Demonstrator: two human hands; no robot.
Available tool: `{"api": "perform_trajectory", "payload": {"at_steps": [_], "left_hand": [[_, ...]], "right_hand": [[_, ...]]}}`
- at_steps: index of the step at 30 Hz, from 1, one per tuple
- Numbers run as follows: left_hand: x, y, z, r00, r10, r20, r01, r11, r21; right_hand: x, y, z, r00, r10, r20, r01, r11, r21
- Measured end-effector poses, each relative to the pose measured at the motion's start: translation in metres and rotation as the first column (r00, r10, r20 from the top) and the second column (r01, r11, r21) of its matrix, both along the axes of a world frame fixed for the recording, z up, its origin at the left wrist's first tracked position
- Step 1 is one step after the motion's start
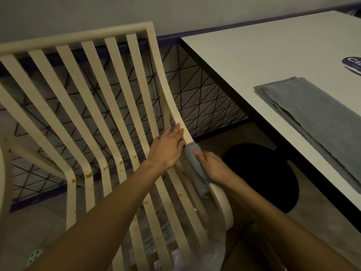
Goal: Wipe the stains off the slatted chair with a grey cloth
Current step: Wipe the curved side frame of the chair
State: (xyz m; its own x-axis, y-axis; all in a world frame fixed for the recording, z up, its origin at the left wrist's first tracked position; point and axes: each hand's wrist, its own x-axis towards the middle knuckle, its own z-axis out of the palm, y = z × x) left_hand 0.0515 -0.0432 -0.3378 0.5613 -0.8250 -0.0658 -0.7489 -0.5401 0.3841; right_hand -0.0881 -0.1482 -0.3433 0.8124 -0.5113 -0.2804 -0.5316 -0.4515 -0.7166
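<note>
A cream slatted chair (93, 106) fills the left and middle of the head view. Orange-brown stains (88, 175) dot the slats where the back bends into the seat. A grey cloth (196, 169) is wrapped over the chair's right edge rail. My right hand (213, 169) grips the cloth against that rail, thumb on top. My left hand (168, 148) rests on the slats just left of the rail with straight fingers, next to the cloth's upper end.
A white table (263, 61) stands to the right, bearing a folded grey cloth (316, 122) and a blue-labelled item (352, 64) at the far edge. A black round base (273, 173) lies under the table. A black wire grid (195, 94) runs behind the chair.
</note>
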Motion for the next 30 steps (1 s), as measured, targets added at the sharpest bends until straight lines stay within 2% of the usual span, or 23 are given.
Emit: {"api": "perform_trajectory", "payload": {"at_steps": [6, 10, 12, 15, 17, 21, 25, 27, 30], "left_hand": [[0.013, 0.005, -0.003, 0.993, 0.021, -0.119, -0.031, 0.995, -0.090], [0.016, 0.012, -0.017, 0.946, 0.017, -0.325, -0.048, 0.995, -0.087], [0.007, 0.028, -0.030, 0.919, 0.006, -0.393, -0.067, 0.987, -0.144], [-0.009, 0.046, -0.040, 0.807, 0.147, -0.572, -0.331, 0.915, -0.232], [-0.025, 0.042, -0.039, 0.723, 0.165, -0.671, -0.431, 0.867, -0.251], [-0.087, 0.035, -0.045, 0.567, 0.065, -0.821, -0.440, 0.867, -0.235], [-0.151, 0.054, -0.059, 0.394, 0.060, -0.917, -0.529, 0.831, -0.173], [-0.168, 0.063, -0.061, 0.346, 0.054, -0.936, -0.545, 0.824, -0.154], [-0.177, 0.073, -0.063, 0.344, 0.082, -0.935, -0.542, 0.831, -0.126]], "right_hand": [[0.074, -0.004, 0.000, 0.995, -0.005, 0.097, 0.015, 0.994, -0.104], [0.091, -0.009, -0.009, 0.997, -0.037, 0.065, 0.044, 0.993, -0.110], [0.085, -0.002, -0.016, 1.000, -0.007, 0.017, 0.009, 0.990, -0.139], [0.072, 0.006, -0.019, 0.997, 0.064, -0.040, -0.071, 0.979, -0.192], [0.062, -0.002, -0.017, 0.998, 0.055, -0.023, -0.058, 0.981, -0.188], [0.028, -0.009, -0.012, 0.999, 0.035, -0.025, -0.039, 0.986, -0.162], [-0.019, 0.016, -0.022, 0.998, 0.059, 0.023, -0.055, 0.988, -0.146], [-0.047, 0.027, -0.031, 0.991, 0.015, 0.132, 0.000, 0.994, -0.113], [-0.090, 0.045, -0.042, 0.959, -0.079, 0.273, 0.081, 0.997, 0.005]]}}
